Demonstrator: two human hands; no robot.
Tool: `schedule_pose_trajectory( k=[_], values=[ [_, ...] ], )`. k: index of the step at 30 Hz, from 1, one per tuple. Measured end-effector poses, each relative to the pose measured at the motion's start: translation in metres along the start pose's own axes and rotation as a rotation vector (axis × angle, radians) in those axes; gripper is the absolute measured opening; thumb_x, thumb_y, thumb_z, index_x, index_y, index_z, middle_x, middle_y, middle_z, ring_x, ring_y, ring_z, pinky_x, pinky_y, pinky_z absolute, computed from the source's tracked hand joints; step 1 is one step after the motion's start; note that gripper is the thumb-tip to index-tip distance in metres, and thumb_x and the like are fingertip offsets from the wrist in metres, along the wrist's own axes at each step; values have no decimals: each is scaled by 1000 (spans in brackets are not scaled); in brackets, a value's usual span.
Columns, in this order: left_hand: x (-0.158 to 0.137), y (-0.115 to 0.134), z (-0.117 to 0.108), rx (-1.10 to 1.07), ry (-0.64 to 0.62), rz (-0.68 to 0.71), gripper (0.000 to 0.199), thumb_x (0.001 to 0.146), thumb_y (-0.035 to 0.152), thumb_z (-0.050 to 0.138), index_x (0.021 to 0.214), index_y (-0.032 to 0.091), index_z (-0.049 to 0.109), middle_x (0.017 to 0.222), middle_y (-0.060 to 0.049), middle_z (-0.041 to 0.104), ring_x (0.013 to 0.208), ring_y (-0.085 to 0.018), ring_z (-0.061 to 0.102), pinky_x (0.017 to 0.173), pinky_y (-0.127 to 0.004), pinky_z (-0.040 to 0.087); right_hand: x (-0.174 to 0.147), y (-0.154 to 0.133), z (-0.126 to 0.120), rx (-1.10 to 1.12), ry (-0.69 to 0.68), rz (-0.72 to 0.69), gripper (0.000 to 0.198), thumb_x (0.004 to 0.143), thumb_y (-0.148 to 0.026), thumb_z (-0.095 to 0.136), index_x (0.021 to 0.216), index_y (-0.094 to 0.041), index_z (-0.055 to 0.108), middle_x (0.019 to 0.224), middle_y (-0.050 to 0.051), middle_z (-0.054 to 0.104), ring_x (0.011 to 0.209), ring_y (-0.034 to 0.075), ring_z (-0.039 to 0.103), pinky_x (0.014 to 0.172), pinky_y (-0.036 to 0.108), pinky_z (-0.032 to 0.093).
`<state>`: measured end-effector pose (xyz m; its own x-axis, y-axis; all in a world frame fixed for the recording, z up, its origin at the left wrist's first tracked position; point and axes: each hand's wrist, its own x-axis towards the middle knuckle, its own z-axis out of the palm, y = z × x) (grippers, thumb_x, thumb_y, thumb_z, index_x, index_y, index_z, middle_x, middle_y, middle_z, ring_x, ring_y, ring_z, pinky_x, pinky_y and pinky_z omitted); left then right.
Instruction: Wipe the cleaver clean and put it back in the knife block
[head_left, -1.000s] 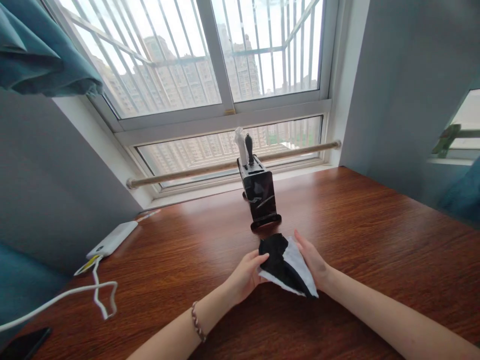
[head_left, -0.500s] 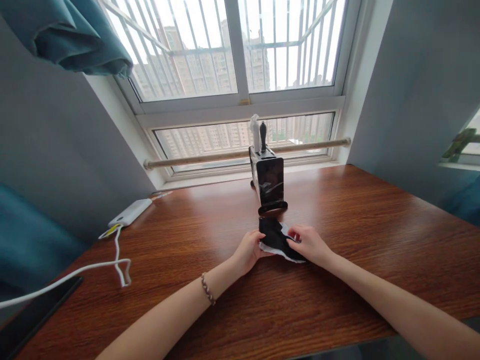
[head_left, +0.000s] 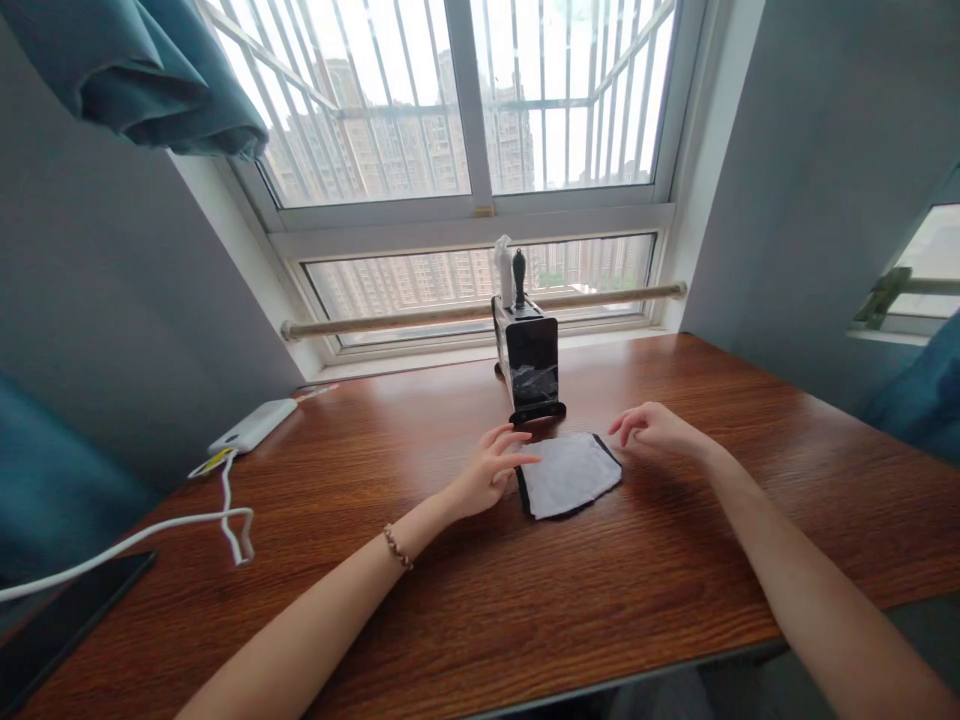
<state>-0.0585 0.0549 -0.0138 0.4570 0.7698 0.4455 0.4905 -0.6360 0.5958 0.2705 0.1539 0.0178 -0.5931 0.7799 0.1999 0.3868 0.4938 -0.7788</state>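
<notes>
A cloth piece (head_left: 571,475), white on top with a black edge showing around it, lies flat on the wooden table (head_left: 360,600). At its left edge is my left hand (head_left: 491,468), fingers spread, the fingertips over the white side; whether they touch it I cannot tell. My right hand (head_left: 660,430) hovers just beyond the cloth's right corner, fingers loosely curled and apart, holding nothing visible. Directly behind the cloth stands a black, box-shaped device (head_left: 532,362) with a dark handle (head_left: 519,278) on top and a white, plastic-wrapped part beside it.
On the table's left lie a white power strip (head_left: 255,428) and a looping white cable (head_left: 238,530). A flat black object (head_left: 71,620) rests at the lower left edge. Behind the table is a barred window (head_left: 382,100) with a horizontal rail (head_left: 420,318).
The cloth has gone from bunched with its black side up to flat with white up. Both hands have let go; the right has moved away to the right.
</notes>
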Motion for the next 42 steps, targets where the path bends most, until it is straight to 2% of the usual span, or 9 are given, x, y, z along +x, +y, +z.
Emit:
schedule_pose_trajectory(
  k=[5, 8, 11, 19, 26, 30, 35, 38, 42],
  values=[
    [-6, -2, 14, 230, 40, 94, 74, 56, -6, 40, 125, 20, 50, 139, -10, 43, 135, -27, 24, 112, -57, 20, 0, -15, 53, -125, 226, -140, 29, 84, -25, 44, 96, -16, 68, 111, 10, 65, 106, 21, 58, 100, 39, 41],
    [-9, 0, 19, 340, 91, 141, 67, 65, -3, 40, 129, 17, 42, 142, -14, 37, 137, -28, 21, 111, -59, 19, -7, -33, 101, -228, 55, -196, 51, 84, -44, 55, 131, -24, 53, 143, 10, 43, 133, 31, 36, 113, 51, 24],
    [-10, 5, 19, 413, 73, 185, 63, 72, 1, 41, 132, 18, 38, 143, -15, 35, 137, -30, 22, 111, -60, 19, -20, -43, 121, -520, -189, -32, 53, 88, -57, 40, 139, -41, 38, 155, 0, 19, 139, 49, 8, 103, 74, 6],
    [-10, 8, 17, 477, 28, 219, 52, 77, 3, 41, 128, 16, 44, 142, -15, 37, 136, -29, 23, 111, -56, 23, -85, 2, 46, -677, -202, 121, 50, 89, -60, 34, 138, -50, 32, 153, -7, 21, 141, 41, 10, 106, 69, 12],
    [-8, 7, 19, 476, 29, 188, 49, 78, 6, 43, 126, 16, 47, 141, -15, 38, 135, -30, 24, 110, -54, 26, -134, 63, -8, -743, 11, 165, 56, 86, -61, 37, 138, -42, 38, 151, -9, 25, 142, 30, 18, 116, 53, 13],
    [-7, 6, 20, 468, 39, 170, 49, 78, 6, 44, 126, 14, 46, 140, -16, 38, 135, -30, 24, 111, -54, 26, -83, 21, 17, -510, 373, 131, 84, 83, -63, 44, 146, -10, 25, 150, 11, 31, 138, 23, 31, 116, 40, 23],
    [-11, 6, 19, 458, 53, 151, 51, 77, 4, 43, 127, 16, 44, 141, -16, 37, 135, -30, 25, 109, -56, 28, 46, -55, 90, -263, 633, -9, 113, 71, -64, 61, 145, 2, 7, 151, 24, 19, 141, 30, 21, 115, 43, 22],
    [-14, 6, 17, 457, 54, 139, 52, 75, 3, 43, 125, 15, 45, 140, -17, 38, 134, -31, 26, 109, -56, 30, 117, -76, 125, -276, 811, 91, 125, 66, -61, 68, 144, 6, -3, 152, 28, 5, 142, 37, 9, 115, 48, 19],
    [-14, 6, 15, 452, 57, 118, 52, 73, 2, 41, 124, 14, 45, 139, -18, 38, 134, -31, 27, 108, -56, 32, 161, -82, 143, -308, 958, 209, 118, 67, -52, 68, 145, 2, -2, 147, 29, 16, 132, 41, 24, 109, 52, 25]
  ],
)
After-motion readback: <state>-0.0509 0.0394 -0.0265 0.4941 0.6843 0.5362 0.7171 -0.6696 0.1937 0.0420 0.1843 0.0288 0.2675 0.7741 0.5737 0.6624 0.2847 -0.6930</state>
